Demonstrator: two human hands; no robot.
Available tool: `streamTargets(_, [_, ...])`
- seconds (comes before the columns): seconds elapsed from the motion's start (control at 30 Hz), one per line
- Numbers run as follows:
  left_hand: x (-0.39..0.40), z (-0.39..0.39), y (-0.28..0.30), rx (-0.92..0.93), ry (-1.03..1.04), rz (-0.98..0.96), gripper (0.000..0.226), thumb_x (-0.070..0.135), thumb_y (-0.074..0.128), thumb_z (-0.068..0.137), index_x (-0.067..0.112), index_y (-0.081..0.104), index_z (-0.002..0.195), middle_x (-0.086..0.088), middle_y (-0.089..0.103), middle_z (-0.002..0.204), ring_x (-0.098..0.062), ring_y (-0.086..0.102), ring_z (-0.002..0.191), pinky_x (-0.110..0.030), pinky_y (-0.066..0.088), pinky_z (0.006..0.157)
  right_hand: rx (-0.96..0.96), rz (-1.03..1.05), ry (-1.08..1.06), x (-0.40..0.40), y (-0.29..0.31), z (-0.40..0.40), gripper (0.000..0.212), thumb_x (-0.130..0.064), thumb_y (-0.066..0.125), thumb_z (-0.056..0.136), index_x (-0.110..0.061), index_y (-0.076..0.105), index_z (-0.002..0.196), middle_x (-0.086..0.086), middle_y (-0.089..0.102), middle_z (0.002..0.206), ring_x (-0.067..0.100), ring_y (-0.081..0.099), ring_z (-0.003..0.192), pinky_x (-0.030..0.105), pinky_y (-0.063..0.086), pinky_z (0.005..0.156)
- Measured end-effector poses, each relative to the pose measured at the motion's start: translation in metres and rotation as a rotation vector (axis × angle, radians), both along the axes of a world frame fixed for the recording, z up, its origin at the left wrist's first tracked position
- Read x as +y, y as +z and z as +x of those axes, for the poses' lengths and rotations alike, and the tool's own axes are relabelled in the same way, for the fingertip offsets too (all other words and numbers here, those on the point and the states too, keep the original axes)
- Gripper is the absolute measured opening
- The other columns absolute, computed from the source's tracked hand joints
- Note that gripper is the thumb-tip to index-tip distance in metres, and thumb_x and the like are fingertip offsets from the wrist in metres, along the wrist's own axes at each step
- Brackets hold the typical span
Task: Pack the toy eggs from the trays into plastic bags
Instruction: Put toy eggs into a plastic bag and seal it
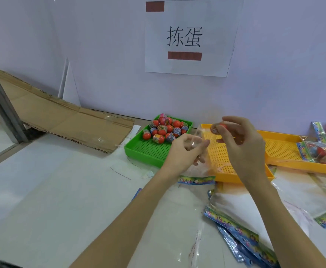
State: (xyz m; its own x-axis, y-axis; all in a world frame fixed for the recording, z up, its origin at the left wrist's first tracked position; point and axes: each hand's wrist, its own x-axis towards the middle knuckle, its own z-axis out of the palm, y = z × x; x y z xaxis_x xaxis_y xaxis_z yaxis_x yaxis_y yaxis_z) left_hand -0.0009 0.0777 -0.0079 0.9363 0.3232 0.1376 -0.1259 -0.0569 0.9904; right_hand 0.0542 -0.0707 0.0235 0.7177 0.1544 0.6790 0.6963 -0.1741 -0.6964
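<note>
Fingers of right hand (241, 140) pinch toy egg (217, 128); left hand (183, 149) grips clear bag (200, 149); white table (51, 186), pale wall (100, 55).

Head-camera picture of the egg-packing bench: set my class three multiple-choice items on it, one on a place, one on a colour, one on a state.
1. Where does the heap of toy eggs lie?
A. at the far end of the green tray
B. on the cardboard
C. in the near yellow tray

2. What colour is the tray under the right hand?
A. blue
B. yellow
C. white

3. What is the right hand doing?
A. resting flat on the table
B. holding one egg in its fingertips
C. pointing at the sign

Answers:
1 A, the eggs crowd the far part of the green tray, whose near part is bare mesh.
2 B, the yellow tray lies beneath the right hand.
3 B, its fingers pinch a single egg above the clear bag that the left hand holds.
</note>
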Motion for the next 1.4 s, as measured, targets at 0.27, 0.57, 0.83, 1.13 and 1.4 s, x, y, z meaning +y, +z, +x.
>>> streamTargets(0.27, [0.001,0.001,-0.006,-0.112,0.074,0.314,0.021,0.040,0.062,0.103,0.020,0.066,0.105,0.009,0.074,0.082,-0.009,0.068,0.056,-0.016,0.048,0.056,-0.195,-0.181,-0.004,-0.005,0.006,-0.006,0.022,-0.028,0.064,0.102,-0.016,0.068,0.120,-0.012,0.073,0.103,-0.004,0.069,0.088,0.012,0.054,0.076])
streamTargets(0.57, [-0.006,0.000,-0.004,-0.222,0.111,0.383,0.033,0.029,0.037,0.114,0.018,0.068,0.111,0.014,0.067,0.074,-0.003,0.057,0.053,-0.013,0.042,0.054,-0.038,-0.234,-0.024,-0.004,0.001,-0.006,0.026,-0.032,0.064,0.099,-0.015,0.067,0.119,-0.006,0.074,0.095,0.002,0.071,0.075,0.012,0.054,0.065])
streamTargets(0.83, [-0.004,-0.005,-0.002,-0.201,0.145,0.487,0.042,0.040,0.039,0.112,0.011,0.068,0.103,0.009,0.049,0.052,-0.005,0.047,0.049,-0.038,0.044,0.057,0.086,-0.379,0.049,-0.009,0.002,-0.001,0.011,-0.034,0.063,0.100,-0.027,0.072,0.097,-0.008,0.071,0.094,0.006,0.068,0.075,0.011,0.045,0.061])
streamTargets(1.13, [0.000,-0.005,0.008,-0.088,0.037,0.213,0.014,0.011,0.060,0.105,0.006,0.073,0.101,-0.003,0.067,0.072,-0.006,0.055,0.045,-0.023,0.047,0.046,0.258,-0.278,0.261,-0.017,0.003,0.001,0.010,-0.017,0.065,0.101,-0.019,0.074,0.104,-0.001,0.073,0.086,0.007,0.067,0.059,0.016,0.047,0.050])
streamTargets(1.4, [0.004,-0.006,0.011,-0.064,0.138,-0.142,0.010,0.014,0.080,0.091,0.004,0.079,0.093,-0.013,0.079,0.088,-0.029,0.076,0.079,-0.035,0.065,0.072,-0.005,-0.522,0.167,-0.009,0.005,-0.010,0.012,-0.022,0.067,0.099,-0.028,0.072,0.109,-0.013,0.070,0.101,0.005,0.068,0.078,0.018,0.052,0.068])
